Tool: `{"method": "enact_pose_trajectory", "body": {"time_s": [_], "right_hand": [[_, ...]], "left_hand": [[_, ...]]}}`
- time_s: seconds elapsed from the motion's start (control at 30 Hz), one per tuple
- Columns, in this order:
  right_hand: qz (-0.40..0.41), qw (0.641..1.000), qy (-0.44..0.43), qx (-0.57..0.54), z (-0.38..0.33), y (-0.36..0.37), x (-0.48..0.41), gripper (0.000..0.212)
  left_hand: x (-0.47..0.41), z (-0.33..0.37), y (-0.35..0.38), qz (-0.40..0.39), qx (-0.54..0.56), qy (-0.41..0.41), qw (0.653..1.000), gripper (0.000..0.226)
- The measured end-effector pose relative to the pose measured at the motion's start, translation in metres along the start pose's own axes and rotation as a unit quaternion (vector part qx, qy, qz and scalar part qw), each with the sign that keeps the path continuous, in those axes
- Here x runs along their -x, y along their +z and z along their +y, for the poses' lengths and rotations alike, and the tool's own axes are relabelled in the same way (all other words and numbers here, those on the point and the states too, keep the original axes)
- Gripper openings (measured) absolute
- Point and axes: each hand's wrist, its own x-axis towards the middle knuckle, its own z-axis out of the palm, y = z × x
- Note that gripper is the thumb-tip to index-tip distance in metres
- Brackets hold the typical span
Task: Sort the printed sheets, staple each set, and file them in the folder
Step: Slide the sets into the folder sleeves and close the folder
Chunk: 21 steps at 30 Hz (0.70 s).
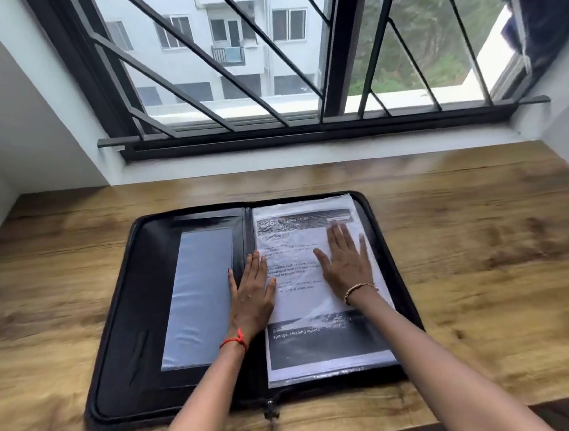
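A black zip folder (122, 339) lies open flat on the wooden table. Its right half holds a printed sheet (304, 303) inside a clear plastic sleeve, with black text and dark photo bands. Flat on the folder's spine and the sleeve's left edge lies my left hand (252, 293), fingers straight. My right hand (345, 258) presses flat on the sleeve's upper right part, fingers spread. The left half of the folder shows a clear pocket (197, 298) over a dark panel. No stapler or loose sheets are in view.
The wooden table (487, 266) runs to a white wall and a barred window (264, 79) at the back. The folder's zip pull (271, 410) hangs at the front middle edge. White walls close both sides.
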Motion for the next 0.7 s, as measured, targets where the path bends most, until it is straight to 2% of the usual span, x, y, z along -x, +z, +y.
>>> {"method": "enact_pose_trajectory", "body": {"time_s": [0.07,0.13,0.23,0.3,0.37,0.43,0.53,0.7], "right_hand": [[-0.019,0.997,-0.063,-0.03,-0.03,0.009,0.022,0.105],[-0.036,0.992,-0.11,-0.051,-0.057,0.019,0.043,0.103],[-0.063,0.988,-0.129,-0.05,-0.07,0.031,0.069,0.105],[-0.057,0.99,-0.123,-0.039,-0.056,0.034,0.08,0.101],[-0.049,0.993,-0.104,-0.025,-0.033,0.03,0.087,0.096],[-0.036,0.996,-0.075,-0.013,-0.004,0.025,0.091,0.105],[-0.007,0.999,-0.026,0.018,0.036,0.022,0.101,0.111],[-0.002,0.995,0.098,-0.024,0.083,0.034,0.092,0.077]], "left_hand": [[0.006,0.003,-0.002,0.0,0.06,-0.014,0.998,0.071],[0.019,0.003,0.0,0.015,0.097,-0.024,0.995,0.068],[0.046,-0.002,0.002,0.03,0.087,-0.029,0.995,0.068],[0.065,-0.007,0.001,0.035,0.042,-0.016,0.998,0.076],[0.082,-0.013,-0.001,0.045,0.006,-0.006,0.999,0.083],[0.093,-0.021,-0.005,0.042,-0.004,-0.013,0.999,0.083],[0.111,-0.032,-0.011,0.025,-0.037,-0.024,0.999,0.07],[0.099,-0.056,-0.003,0.028,-0.046,-0.102,0.993,0.053]]}}
